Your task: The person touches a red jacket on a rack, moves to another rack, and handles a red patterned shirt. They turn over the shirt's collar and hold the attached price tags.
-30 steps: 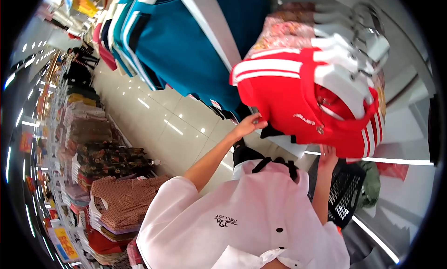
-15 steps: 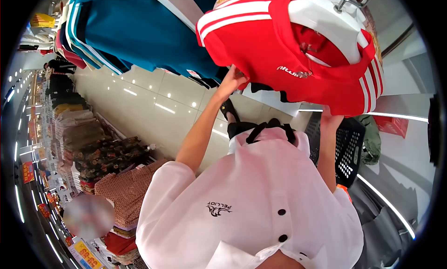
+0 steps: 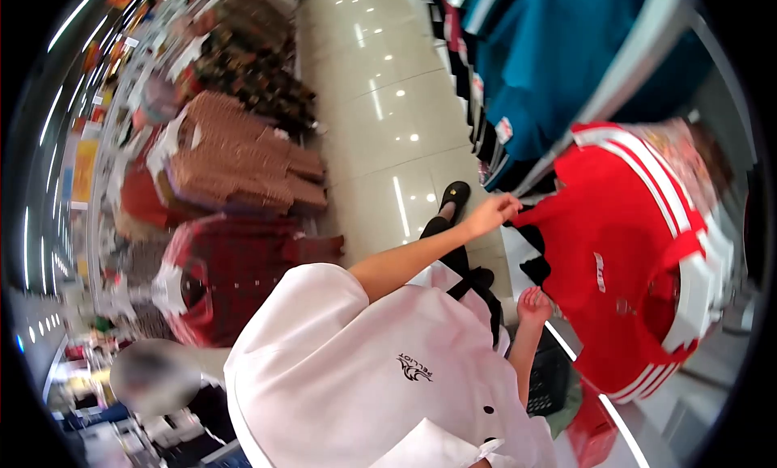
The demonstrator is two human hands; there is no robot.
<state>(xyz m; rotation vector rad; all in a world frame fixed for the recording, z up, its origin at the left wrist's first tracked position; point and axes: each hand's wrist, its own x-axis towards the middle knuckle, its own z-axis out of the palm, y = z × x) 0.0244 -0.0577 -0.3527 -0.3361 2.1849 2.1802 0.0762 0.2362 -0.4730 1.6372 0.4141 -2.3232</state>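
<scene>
I see the red shirt (image 3: 623,241) with white stripes hanging at the right of my view, on a white hanger (image 3: 702,294), its front turned toward the person. The left hand (image 3: 494,214) is stretched out to the shirt's near edge, with the fingers pinched closed on the red cloth. The right hand (image 3: 534,306) is raised lower down along the same edge. Its fingers are curled against the fabric, but I cannot tell whether it actually grips.

Half a second ago the shirt filled the top of my view, with the left hand tucked up beneath its hem. Now the view has swung round, so the shirt sits to the right and the left hand is at its side edge.

Just behind the shirt, teal garments (image 3: 558,71) hang on the same rack. A black basket (image 3: 550,380) shows just below the right forearm; earlier it was out at the right.

One black shoe (image 3: 456,194) stands on the glossy tiled floor (image 3: 380,104) near the left hand. Across the aisle, a stack of brown patterned clothes (image 3: 243,156) and a pile of dark red plaid ones (image 3: 235,270) now lie at the upper left. Before, they were at the lower left.
</scene>
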